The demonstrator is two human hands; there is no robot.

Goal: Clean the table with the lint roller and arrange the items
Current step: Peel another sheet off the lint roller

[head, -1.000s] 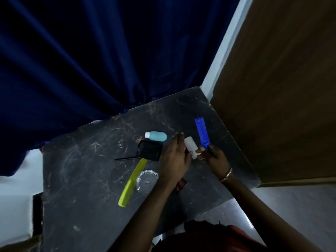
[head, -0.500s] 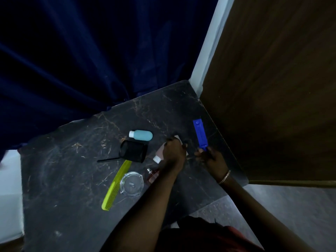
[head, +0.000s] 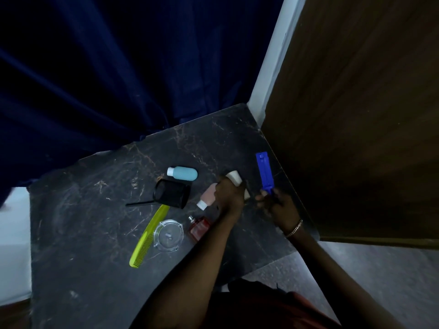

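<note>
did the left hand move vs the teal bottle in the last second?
Yes. The left hand slid toward the table's near edge, uncovering a pink bottle; the teal bottle stayed put.

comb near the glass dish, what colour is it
The comb is yellow-green, seen in the head view.

Dark marble-patterned table (head: 99, 224), veined with pale streaks, far right corner tucked against a wooden panel and a blue curtain. Spread across the middle: a teal bottle (head: 183, 173) with a white cap, lying on its side; just nearer, a black mesh holder (head: 171, 194), also tipped over, with a thin black stick (head: 139, 204) poking out leftward. Near-left of that, a yellow-green comb (head: 149, 236) laid diagonally, touching a clear glass ashtray (head: 168, 235). Right of the ashtray, a red perfume bottle (head: 199, 227); beyond it, a pink bottle (head: 208, 195) lying down, white cap pointing near.
</note>
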